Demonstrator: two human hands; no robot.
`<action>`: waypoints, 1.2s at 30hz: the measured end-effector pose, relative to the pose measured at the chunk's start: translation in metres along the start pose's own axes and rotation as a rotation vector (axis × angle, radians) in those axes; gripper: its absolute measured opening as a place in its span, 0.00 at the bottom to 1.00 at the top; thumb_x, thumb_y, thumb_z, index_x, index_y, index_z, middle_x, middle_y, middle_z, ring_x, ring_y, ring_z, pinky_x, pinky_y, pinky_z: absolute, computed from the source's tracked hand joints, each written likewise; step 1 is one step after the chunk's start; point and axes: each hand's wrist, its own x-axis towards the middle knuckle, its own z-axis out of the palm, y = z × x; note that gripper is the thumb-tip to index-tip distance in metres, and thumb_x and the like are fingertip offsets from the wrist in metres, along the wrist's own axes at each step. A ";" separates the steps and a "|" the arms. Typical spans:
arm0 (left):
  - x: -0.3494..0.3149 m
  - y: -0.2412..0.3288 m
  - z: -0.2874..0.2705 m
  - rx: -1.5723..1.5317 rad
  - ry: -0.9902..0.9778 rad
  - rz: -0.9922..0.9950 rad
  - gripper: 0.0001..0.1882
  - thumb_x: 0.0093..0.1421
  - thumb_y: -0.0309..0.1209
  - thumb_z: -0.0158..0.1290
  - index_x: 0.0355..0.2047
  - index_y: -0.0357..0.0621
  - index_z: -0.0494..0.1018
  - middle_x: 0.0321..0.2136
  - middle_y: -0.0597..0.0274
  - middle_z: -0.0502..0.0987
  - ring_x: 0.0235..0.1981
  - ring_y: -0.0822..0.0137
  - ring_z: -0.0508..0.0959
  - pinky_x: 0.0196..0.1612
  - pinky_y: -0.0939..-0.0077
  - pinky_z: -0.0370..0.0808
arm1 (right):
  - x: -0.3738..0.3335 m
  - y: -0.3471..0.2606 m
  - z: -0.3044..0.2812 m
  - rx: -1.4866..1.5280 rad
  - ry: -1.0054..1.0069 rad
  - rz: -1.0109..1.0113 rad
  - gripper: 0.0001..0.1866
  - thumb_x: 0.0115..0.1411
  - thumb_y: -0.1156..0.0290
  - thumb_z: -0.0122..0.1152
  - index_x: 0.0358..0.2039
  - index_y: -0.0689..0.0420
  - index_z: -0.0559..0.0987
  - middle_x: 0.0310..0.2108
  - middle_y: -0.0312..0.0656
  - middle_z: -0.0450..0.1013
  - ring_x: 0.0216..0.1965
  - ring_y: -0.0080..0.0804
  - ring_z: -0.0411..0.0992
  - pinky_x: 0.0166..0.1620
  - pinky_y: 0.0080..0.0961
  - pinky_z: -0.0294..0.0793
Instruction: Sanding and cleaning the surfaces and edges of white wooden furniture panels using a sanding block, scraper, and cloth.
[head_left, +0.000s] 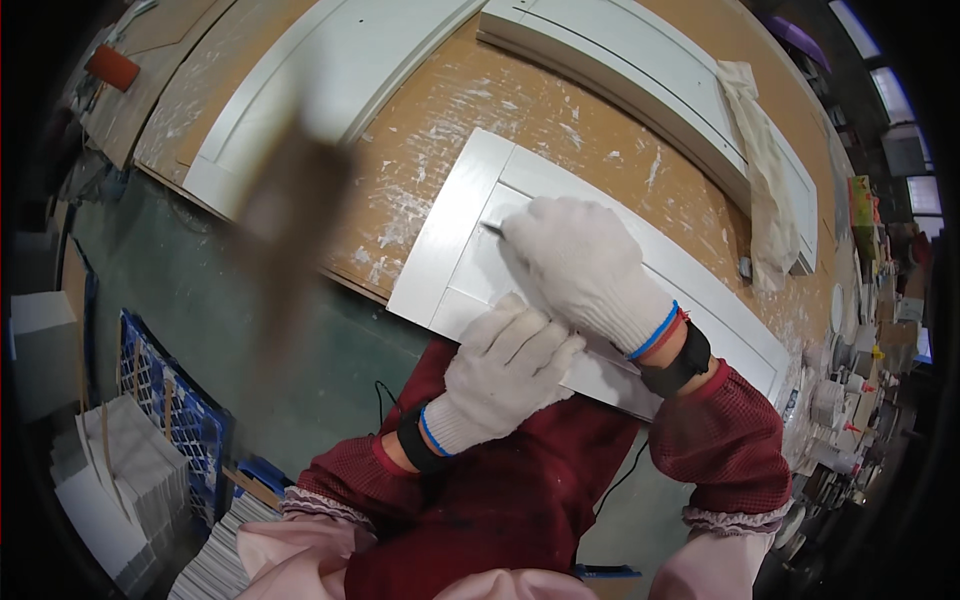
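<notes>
The white panelled cabinet door lies flat on the brown, paint-flecked workbench, its near edge overhanging the bench toward my body. I judge that I am in the middle of working along the groove where the raised frame meets the recessed centre panel, scraping or filling the corner of that recess.

My right hand, in a white knit glove, is closed around a thin dark tool; only its tip shows past my fingers, and it touches the door's inner panel close to the frame's corner. I cannot tell exactly what kind of tool it is. My left hand, gloved the same way, rests on the door's near rail with the fingers loosely curled, pressing it down and holding nothing else.

The next move, as I judge it, calls for keeping the tip seated in the groove and drawing it steadily along, while the left hand keeps the door from sliding on the bench edge.

Beyond it, two more white panelled doors lie on the bench, the far right one with a pale rag draped over it. Stacks of white pieces sit on the floor to my left beside a blue crate, and small pots crowd the bench at my right.
</notes>
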 end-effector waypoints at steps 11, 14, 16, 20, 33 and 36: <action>0.003 -0.005 -0.001 -0.120 0.000 0.008 0.18 0.51 0.37 0.57 0.41 0.44 0.76 0.40 0.62 0.76 0.46 0.61 0.75 0.52 0.60 0.73 | -0.030 0.018 -0.008 0.118 -0.030 0.069 0.06 0.56 0.69 0.55 0.34 0.56 0.74 0.27 0.44 0.70 0.32 0.47 0.70 0.36 0.41 0.69; 0.002 -0.009 -0.001 -0.074 -0.001 0.085 0.13 0.61 0.41 0.52 0.39 0.46 0.77 0.39 0.64 0.75 0.42 0.63 0.75 0.44 0.64 0.74 | -0.057 0.024 -0.012 0.060 0.053 0.074 0.07 0.53 0.68 0.57 0.32 0.55 0.76 0.25 0.42 0.72 0.30 0.41 0.74 0.32 0.37 0.72; 0.005 -0.009 0.002 -0.142 0.034 0.091 0.10 0.60 0.36 0.54 0.39 0.46 0.78 0.39 0.64 0.75 0.41 0.64 0.74 0.38 0.69 0.75 | -0.080 0.029 -0.003 0.038 0.029 0.087 0.08 0.53 0.68 0.57 0.34 0.55 0.76 0.26 0.40 0.71 0.30 0.40 0.73 0.33 0.36 0.70; -0.002 -0.017 0.006 -0.121 0.049 0.163 0.06 0.57 0.31 0.57 0.35 0.47 0.79 0.37 0.68 0.75 0.40 0.68 0.75 0.32 0.75 0.74 | -0.105 0.038 -0.002 0.115 0.025 0.038 0.09 0.52 0.71 0.60 0.35 0.55 0.76 0.27 0.37 0.67 0.31 0.36 0.69 0.34 0.32 0.66; -0.002 -0.007 0.005 -0.173 -0.018 0.078 0.04 0.51 0.32 0.61 0.29 0.54 0.79 0.34 0.72 0.74 0.35 0.72 0.73 0.31 0.80 0.71 | -0.047 0.037 -0.002 0.257 -0.066 -0.037 0.15 0.48 0.74 0.58 0.39 0.55 0.75 0.27 0.36 0.67 0.31 0.37 0.69 0.32 0.33 0.68; -0.001 -0.007 0.005 -0.169 -0.008 0.076 0.03 0.51 0.32 0.61 0.27 0.54 0.78 0.32 0.73 0.73 0.34 0.73 0.73 0.33 0.79 0.72 | -0.047 0.034 0.001 0.148 -0.029 -0.062 0.17 0.48 0.72 0.57 0.41 0.54 0.74 0.29 0.36 0.67 0.32 0.36 0.69 0.32 0.32 0.69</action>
